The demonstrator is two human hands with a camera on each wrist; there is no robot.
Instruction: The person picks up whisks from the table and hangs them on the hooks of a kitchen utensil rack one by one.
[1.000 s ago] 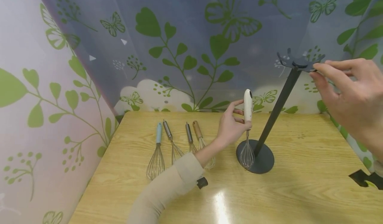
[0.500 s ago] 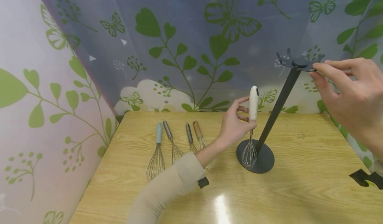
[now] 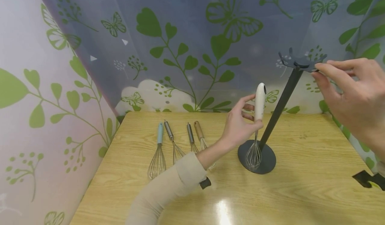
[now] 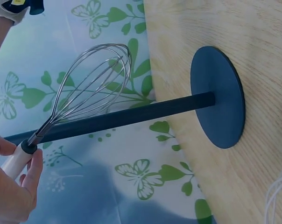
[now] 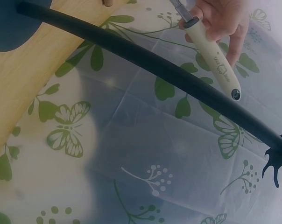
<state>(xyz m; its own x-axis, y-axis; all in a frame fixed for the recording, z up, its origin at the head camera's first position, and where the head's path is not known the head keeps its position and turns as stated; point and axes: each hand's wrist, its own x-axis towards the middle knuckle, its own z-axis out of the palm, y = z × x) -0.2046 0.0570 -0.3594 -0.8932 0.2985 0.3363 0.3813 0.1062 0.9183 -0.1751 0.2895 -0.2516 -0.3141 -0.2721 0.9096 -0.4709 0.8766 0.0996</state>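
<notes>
My left hand [image 3: 237, 125] grips a whisk [image 3: 259, 101] by the lower part of its white handle, thumb in front. The whisk stands nearly upright, wire loops down, and its handle end has a dark-lined hole. In the right wrist view the handle [image 5: 215, 60] shows small printing. Just right of it leans, in the head view, the dark post [image 3: 279, 108] of a hook stand, with a round base [image 3: 269, 160] on the table. The whisk's wires [image 4: 92, 79] overlap the post in the left wrist view. My right hand [image 3: 356, 88] pinches one hook of the stand's top [image 3: 300, 64].
Several more whisks lie on the wooden table [image 3: 312, 151] to the left: one with a light blue handle [image 3: 160, 133], one with a brown handle [image 3: 198, 130], others metal-handled. My left sleeve [image 3: 177, 181] covers some of their wires. A leaf-and-butterfly patterned cloth [image 3: 180, 24] hangs behind.
My left hand has carried the white-handled whisk a little right and upward, closer to the post. The right hand stays at the hook, and the stand has not moved.
</notes>
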